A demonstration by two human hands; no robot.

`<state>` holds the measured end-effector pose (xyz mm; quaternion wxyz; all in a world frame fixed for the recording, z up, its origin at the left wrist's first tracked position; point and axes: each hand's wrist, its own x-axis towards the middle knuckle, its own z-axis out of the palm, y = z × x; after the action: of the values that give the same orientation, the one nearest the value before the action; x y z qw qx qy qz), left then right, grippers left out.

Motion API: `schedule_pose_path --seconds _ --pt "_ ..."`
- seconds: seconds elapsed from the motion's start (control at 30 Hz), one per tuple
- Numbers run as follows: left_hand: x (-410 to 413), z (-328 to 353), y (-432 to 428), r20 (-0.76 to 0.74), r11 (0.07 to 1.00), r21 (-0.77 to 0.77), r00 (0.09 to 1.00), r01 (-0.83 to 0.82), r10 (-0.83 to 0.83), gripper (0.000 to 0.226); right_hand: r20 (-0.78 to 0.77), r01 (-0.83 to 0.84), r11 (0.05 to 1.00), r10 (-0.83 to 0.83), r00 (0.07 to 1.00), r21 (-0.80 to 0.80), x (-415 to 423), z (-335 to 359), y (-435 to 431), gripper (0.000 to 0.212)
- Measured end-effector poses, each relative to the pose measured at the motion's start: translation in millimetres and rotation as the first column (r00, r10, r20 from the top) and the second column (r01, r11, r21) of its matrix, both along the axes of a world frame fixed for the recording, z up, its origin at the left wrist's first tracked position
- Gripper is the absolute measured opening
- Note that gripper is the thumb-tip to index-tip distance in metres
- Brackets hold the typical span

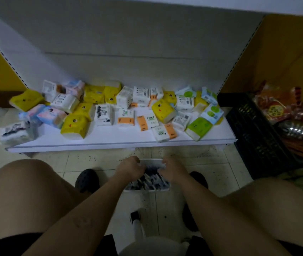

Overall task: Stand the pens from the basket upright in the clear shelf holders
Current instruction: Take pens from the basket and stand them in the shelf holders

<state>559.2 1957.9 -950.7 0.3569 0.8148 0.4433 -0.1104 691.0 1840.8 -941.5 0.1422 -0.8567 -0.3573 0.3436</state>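
Pens [149, 180] lay blurred in our white basket [147, 189] on the floor at six o'clock. Our left hand [128, 169] and right hand [172, 172] were down inside it, grips hidden; we could not tell whether either held a pen.

One white basket [147, 189], its pens [152, 179] too blurred to count. Two hands: left hand [129, 168], right hand [173, 170]. Two black shoes [87, 180]. One black crate [254, 133]. One shelf [121, 137], bearing well over twenty tissue packs [74, 126].
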Motion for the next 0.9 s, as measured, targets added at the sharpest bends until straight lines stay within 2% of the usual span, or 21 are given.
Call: schedule_pose_path --seconds 0.17,0.27,0.37,0.57,0.67,0.73,0.8,0.9 --pt "19 -53 15 -0.022 0.992 -0.105 0.998 -0.068 0.066 0.024 -0.048 0.004 0.997 -0.007 0.999 -0.075 5 -57 14 0.044" --pt "27 -92 19 -0.077 0.987 -0.146 0.995 -0.071 0.060 0.011 -0.071 0.008 0.994 -0.016 0.997 -0.108 14 -92 28 0.034" --pt "33 -136 26 -0.086 0.965 -0.243 0.993 -0.096 0.077 0.012 -0.058 0.039 0.987 -0.049 0.997 -0.158 22 -125 39 0.035" --pt "46 -198 23 -0.157 0.878 -0.387 0.958 -0.282 0.239 0.017 0.037 -0.024 0.958 0.036 0.999 -0.285 40 -172 50 0.034" --pt "50 -221 28 -0.206 0.853 -0.376 0.930 -0.362 0.304 0.025 0.038 -0.086 0.935 0.105 0.994 -0.345 49 -185 59 0.028" --pt "50 -233 31 -0.179 0.878 -0.323 0.934 -0.353 0.310 0.027 0.034 -0.125 0.920 0.148 0.988 -0.371 51 -191 62 0.025" --pt "50 -242 34 -0.130 0.900 -0.255 0.935 -0.354 0.330 0.024 0.030 -0.149 0.915 0.173 0.984 -0.374 51 -195 63 0.031" --pt "50 -253 36 -0.088 0.891 -0.233 0.921 -0.390 0.380 0.026 0.047 -0.191 0.907 0.225 0.973 -0.375 49 -197 66 0.042"
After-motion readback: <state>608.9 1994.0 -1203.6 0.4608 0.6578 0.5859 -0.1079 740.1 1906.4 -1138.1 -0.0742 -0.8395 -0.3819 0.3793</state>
